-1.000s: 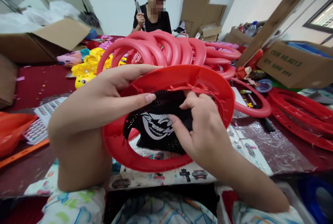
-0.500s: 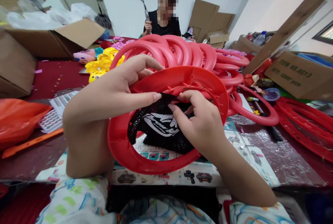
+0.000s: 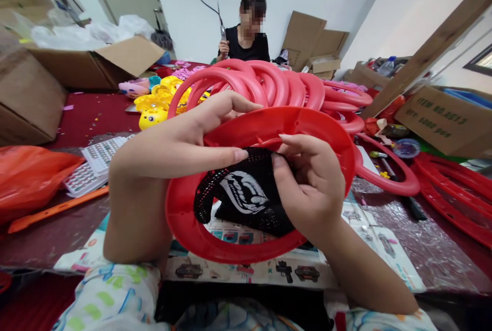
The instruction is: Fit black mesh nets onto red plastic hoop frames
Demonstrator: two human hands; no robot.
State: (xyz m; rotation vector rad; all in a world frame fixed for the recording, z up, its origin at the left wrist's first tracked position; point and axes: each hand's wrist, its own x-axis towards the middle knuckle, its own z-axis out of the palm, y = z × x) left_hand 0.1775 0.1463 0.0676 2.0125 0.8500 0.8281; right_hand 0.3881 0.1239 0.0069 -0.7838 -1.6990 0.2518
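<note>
Now both hands are up close on a red ring [image 3: 192,228], held tilted just above the near edge of the table [image 3: 403,239]. Left hand [image 3: 180,141] is clamped on the ring's far-left rim, fingers [image 3: 226,108] curled over the top edge and thumb [image 3: 226,157] pressed flat across the inner side, its tip touching the black net [image 3: 246,198]. Right hand [image 3: 311,182] is closed too, pinching the net against the ring's upper inner edge, fingers bent in tight; the net with its white logo bunches and hangs through the ring's opening, and whether it is hooked to the rim under the fingers cannot be told. Under the ring lies a printed sheet [image 3: 369,228] showing small toy pictures. Just beyond the hands stands a row of pink rings [image 3: 269,82], upright and leaning on one another, with more red hoops [image 3: 453,192] lying flat to the right. Far left, yellow toy parts [image 3: 154,110] sit heaped near an open box [image 3: 100,62]; near left, an orange bag [image 3: 26,180] and a sheet of small stickers [image 3: 90,164]. At the far side a person [image 3: 248,39] in black sits holding a tool on a hanging cable. A printed carton [image 3: 446,116] stands at the right.
</note>
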